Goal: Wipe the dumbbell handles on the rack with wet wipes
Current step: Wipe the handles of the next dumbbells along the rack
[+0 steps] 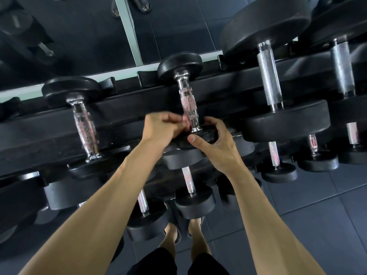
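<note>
A small dumbbell lies front to back on the top tier of the black rack [123, 108], its chrome handle [188, 104] knurled in the middle. My left hand [162, 129] is at the lower end of that handle, slightly blurred, with its curled fingertips pinching against the chrome. No wet wipe shows in it; whatever lies inside the fingers is hidden. My right hand [215, 144] grips the dumbbell's near black head [200, 138], thumb on the front rim and fingers over the top beside the handle's base.
Another small chrome dumbbell [84, 126] sits to the left. Two large ones [268, 76] [342, 68] sit to the right. Lower tiers hold several more dumbbells [190, 187]. A mirror [89, 36] stands behind the rack. My sandalled feet [184, 231] stand on dark floor tiles [317, 215].
</note>
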The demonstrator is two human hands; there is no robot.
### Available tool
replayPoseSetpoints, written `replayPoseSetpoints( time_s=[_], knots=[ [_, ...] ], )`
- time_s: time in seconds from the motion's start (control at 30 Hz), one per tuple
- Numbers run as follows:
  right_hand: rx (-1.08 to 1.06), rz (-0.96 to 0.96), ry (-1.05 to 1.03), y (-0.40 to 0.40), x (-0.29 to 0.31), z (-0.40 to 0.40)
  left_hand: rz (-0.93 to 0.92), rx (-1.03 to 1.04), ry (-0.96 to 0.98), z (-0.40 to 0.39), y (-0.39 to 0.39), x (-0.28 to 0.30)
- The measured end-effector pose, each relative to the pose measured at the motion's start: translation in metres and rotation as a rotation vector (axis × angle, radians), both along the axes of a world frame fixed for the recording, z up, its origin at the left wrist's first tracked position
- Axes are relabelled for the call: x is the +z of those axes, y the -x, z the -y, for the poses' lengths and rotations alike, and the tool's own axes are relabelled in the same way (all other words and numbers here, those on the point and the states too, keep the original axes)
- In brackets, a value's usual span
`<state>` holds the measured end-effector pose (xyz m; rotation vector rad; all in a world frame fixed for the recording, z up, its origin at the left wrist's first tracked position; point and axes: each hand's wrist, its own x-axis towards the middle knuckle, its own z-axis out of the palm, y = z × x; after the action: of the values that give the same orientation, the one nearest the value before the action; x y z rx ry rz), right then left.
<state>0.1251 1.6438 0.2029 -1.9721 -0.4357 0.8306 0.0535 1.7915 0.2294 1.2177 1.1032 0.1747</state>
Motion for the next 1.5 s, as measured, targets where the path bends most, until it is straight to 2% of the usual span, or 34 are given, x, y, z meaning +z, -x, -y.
replayPoseSetpoints(
  time_s=[0.03, 0.1, 0.27, 0.37, 0.5, 0.73, 0.8, 0.9, 1.0, 1.13, 1.2, 1.37, 1.43, 1.5],
  knots=[
    [-0.001, 0.002, 0.001, 0.001, 0.001, 0.000, -0.042, -0.065, -0.010, 0.004, 0.004, 0.002],
    [0.005, 0.002, 0.010, 0.001, 0.002, 0.000, -0.039, -0.057, -0.024, 0.004, 0.005, 0.004],
    [0.022, 0.011, 0.060, 0.004, 0.009, -0.003, 0.139, 0.261, -0.057, -0.015, -0.025, 0.012],
    [-0.004, 0.030, 0.044, 0.007, 0.007, -0.004, 0.043, 0.171, -0.156, -0.010, -0.019, 0.006],
    [-0.011, 0.024, 0.035, 0.007, 0.005, -0.004, -0.090, -0.010, -0.119, 0.012, 0.007, -0.001],
    [0.000, 0.039, 0.054, 0.006, 0.007, -0.003, 0.107, 0.335, 0.031, -0.022, -0.033, 0.010],
    [-0.010, 0.039, 0.053, 0.008, 0.008, -0.004, 0.098, 0.246, 0.024, -0.021, -0.026, 0.011],
    [-0.030, 0.039, 0.040, 0.009, 0.009, -0.005, -0.031, 0.028, -0.046, 0.002, -0.001, 0.007],
    [-0.024, 0.046, 0.042, 0.011, 0.010, -0.005, 0.021, 0.159, -0.011, 0.009, -0.005, 0.005],
    [0.005, 0.030, 0.096, 0.011, 0.015, -0.005, 0.057, 0.350, -0.090, -0.023, -0.040, 0.008],
    [0.006, 0.014, 0.109, 0.011, 0.016, -0.006, 0.075, 0.338, -0.123, -0.030, -0.046, 0.012],
    [-0.034, 0.054, 0.056, 0.014, 0.015, -0.007, -0.098, 0.017, -0.178, 0.004, -0.006, 0.011],
    [-0.036, 0.057, 0.045, 0.014, 0.014, -0.007, -0.053, 0.029, -0.161, 0.013, -0.001, 0.009],
    [-0.023, 0.064, 0.049, 0.013, 0.012, -0.007, -0.008, 0.140, -0.182, 0.005, -0.014, 0.010]
  ],
)
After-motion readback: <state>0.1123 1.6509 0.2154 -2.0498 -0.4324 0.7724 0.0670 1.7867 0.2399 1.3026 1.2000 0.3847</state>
